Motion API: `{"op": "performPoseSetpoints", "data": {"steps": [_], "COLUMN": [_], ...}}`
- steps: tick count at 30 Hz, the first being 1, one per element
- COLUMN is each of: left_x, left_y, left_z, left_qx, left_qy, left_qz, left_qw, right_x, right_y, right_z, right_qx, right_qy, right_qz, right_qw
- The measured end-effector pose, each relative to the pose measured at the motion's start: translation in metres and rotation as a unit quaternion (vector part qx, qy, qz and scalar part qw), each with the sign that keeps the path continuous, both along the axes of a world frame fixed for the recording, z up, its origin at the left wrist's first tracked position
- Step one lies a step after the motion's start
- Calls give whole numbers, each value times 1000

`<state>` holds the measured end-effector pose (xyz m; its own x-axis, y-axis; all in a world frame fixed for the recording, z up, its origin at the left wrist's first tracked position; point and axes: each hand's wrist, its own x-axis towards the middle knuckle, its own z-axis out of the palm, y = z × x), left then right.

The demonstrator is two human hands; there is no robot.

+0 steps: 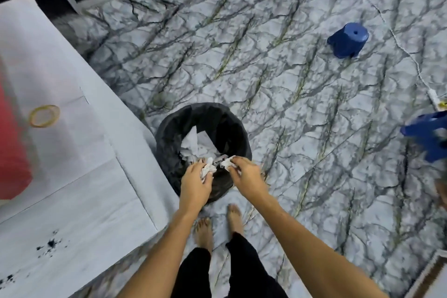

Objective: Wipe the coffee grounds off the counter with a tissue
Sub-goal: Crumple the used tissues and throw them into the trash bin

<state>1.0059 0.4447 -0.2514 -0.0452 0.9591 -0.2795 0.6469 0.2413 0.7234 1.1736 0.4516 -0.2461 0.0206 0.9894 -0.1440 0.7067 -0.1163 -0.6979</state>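
Both my hands are held over a black-lined trash bin [169, 133] on the floor. My left hand [194, 182] is closed on a crumpled white tissue [208, 169]. My right hand [246, 173] pinches a second crumpled tissue piece [227, 163] between its fingertips. White paper [191, 146] lies inside the bin. On the white counter [96, 196] at the lower left, dark coffee grounds [49, 244] are scattered, with more grounds [8, 278] at the bottom left edge.
A yellow rubber band [44, 115] and a red object [12, 152] lie on the counter. Two blue plastic stools [347, 40] [428, 135] stand on the marble-patterned floor, with a white cord [399, 41] at the right. My bare feet [217, 225] stand just before the bin.
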Motion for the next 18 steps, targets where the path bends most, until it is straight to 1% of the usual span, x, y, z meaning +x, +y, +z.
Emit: {"op": "performPoseSetpoints", "data": {"steps": [5, 12, 18], "left_x": [17, 40, 46], "left_y": [33, 60, 72], "left_z": [-54, -151, -221], "left_qx": [-31, -67, -93], "left_qy": [14, 18, 21], "left_qz": [47, 100, 115], "left_qw": [998, 993, 989], "right_x": [10, 21, 23], "right_y": [44, 82, 101], "right_z": [-62, -170, -238], "right_qx": [-27, -49, -99], "right_qy": [12, 30, 50], "right_qz": [32, 67, 47], "right_qw": [999, 996, 993]}}
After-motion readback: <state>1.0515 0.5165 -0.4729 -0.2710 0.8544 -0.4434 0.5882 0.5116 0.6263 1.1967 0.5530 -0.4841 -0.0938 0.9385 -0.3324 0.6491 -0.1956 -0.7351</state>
